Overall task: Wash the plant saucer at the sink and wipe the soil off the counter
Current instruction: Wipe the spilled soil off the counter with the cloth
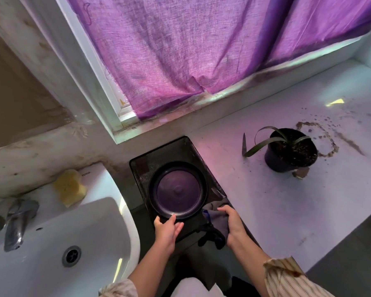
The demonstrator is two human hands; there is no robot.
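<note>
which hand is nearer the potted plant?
Right. The right hand grips a grey cloth, below-left of the potted plant; the left hand touches the saucer, farther left.

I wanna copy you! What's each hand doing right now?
Left hand: open, fingers touching the near rim of the saucer on the black tray.
Right hand: holding the grey cloth.

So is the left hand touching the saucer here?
Touching. The head view shows the left hand with its fingers on the near rim of the saucer.
</note>
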